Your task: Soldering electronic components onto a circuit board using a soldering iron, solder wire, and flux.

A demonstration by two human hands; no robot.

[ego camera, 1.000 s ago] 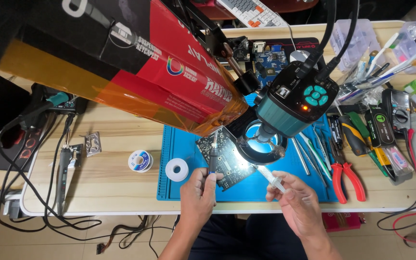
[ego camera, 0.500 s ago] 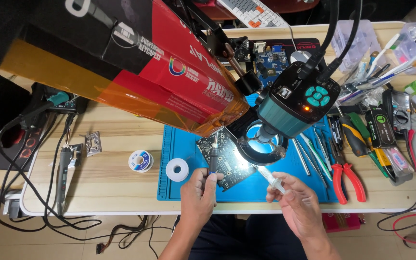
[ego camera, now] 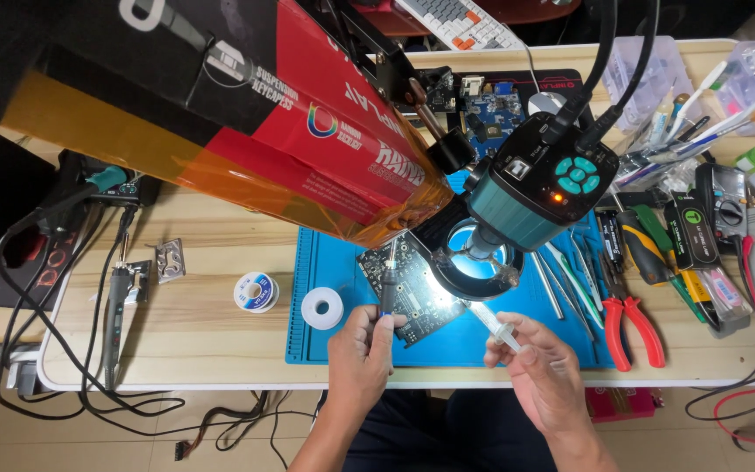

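Head view: we look down on a wooden bench with a blue mat (ego camera: 325, 350).
Left hand (ego camera: 358, 357): our fingers pinch a slim soldering iron (ego camera: 388, 284), tip on the board.
Right hand (ego camera: 542, 365): pinching a clear syringe (ego camera: 493, 322), nozzle toward the board.
Circuit board (ego camera: 404, 293): flat on the mat, under the lit ring light (ego camera: 474, 262) of the teal microscope (ego camera: 539, 192).
Nearby: solder spool (ego camera: 322, 308) just left; red pliers (ego camera: 631, 325) to the right.

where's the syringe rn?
Head view: the syringe is in the right hand, right of centre over the blue mat, its tip pointing toward the circuit board under the ring light.
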